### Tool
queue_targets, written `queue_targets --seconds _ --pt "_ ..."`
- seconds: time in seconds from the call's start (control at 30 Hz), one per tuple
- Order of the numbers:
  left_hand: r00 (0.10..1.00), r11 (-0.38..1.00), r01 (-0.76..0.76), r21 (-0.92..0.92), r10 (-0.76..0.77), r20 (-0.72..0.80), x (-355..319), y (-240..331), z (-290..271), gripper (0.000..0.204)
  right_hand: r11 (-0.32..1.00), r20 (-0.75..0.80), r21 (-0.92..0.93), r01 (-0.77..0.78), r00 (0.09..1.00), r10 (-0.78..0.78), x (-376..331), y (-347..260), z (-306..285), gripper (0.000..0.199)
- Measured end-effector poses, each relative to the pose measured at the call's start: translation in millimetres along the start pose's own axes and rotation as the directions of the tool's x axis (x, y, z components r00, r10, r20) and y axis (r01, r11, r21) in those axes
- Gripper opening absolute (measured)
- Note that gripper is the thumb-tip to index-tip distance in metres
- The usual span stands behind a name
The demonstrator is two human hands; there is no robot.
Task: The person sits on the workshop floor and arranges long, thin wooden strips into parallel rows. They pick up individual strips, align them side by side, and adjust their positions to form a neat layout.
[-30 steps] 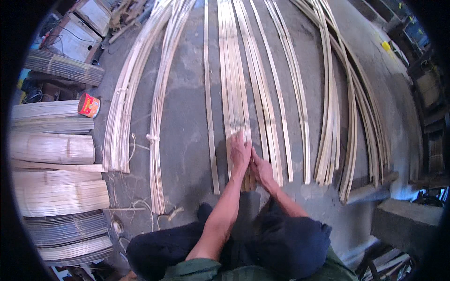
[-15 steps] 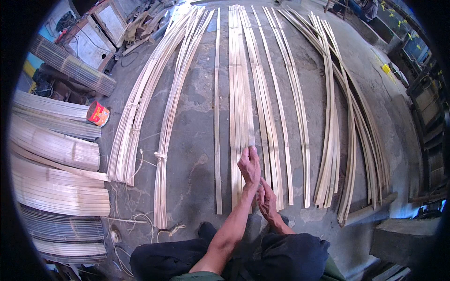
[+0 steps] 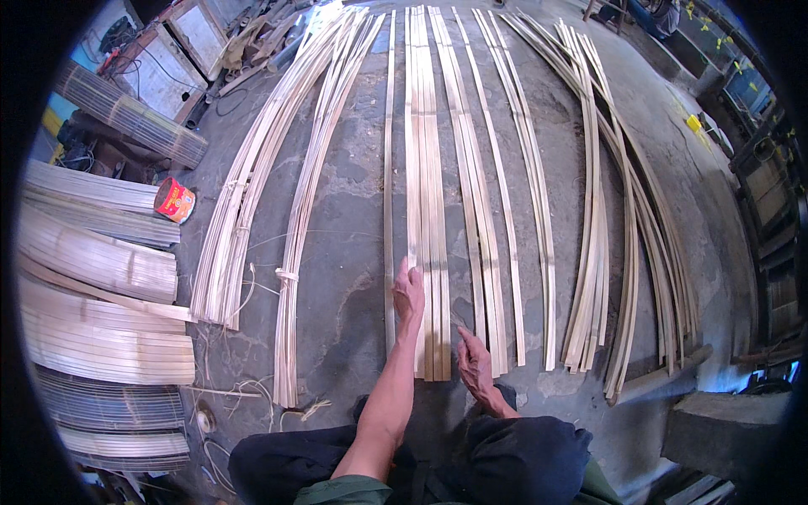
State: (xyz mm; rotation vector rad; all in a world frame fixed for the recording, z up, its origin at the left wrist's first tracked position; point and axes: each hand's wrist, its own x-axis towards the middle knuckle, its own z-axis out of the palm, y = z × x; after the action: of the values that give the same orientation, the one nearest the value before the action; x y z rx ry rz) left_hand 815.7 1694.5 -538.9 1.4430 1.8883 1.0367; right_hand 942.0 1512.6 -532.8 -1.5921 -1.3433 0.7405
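Observation:
Long pale bamboo strips point(image 3: 433, 202) lie side by side in a flat group in the middle of the floor, running away from me. My left hand point(image 3: 408, 295) is at this group's left edge, fingers curled in around the outermost strip. A single strip point(image 3: 389, 185) lies just left of that hand. To the right of the group's near end, my right hand point(image 3: 476, 366) hovers low with its fingers partly extended and holds nothing. Beside it is a narrower group of strips point(image 3: 480, 219).
Tied strip bundles point(image 3: 290, 328) lie to the left, and loose crossing strips point(image 3: 589, 210) to the right. Slatted bamboo mats point(image 3: 101, 337) are stacked at far left beside a red tin point(image 3: 174, 200). A concrete block point(image 3: 728, 425) sits at lower right.
My left hand has moved from the middle group's right edge to its left edge. My right hand has come apart from the left wrist, staying near the group's near end.

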Motion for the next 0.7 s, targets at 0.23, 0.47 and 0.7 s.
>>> queue_targets --seconds 0.23,0.47,0.7 --pt "0.994 0.996 -0.076 -0.045 0.079 0.076 0 -24 -10 0.046 1.0 0.031 -0.015 -0.009 0.999 0.009 -8 2 1 0.03" --pt "0.972 0.975 -0.004 0.222 -0.049 0.231 -6 -1 -16 0.046 0.995 0.013 -0.084 0.058 0.998 -0.057 -10 6 -3 0.03" --pt "0.977 0.906 0.006 0.424 -0.095 0.189 -6 -23 0 0.053 1.0 0.043 -0.006 -0.012 0.999 0.012 -9 -2 0 0.029"
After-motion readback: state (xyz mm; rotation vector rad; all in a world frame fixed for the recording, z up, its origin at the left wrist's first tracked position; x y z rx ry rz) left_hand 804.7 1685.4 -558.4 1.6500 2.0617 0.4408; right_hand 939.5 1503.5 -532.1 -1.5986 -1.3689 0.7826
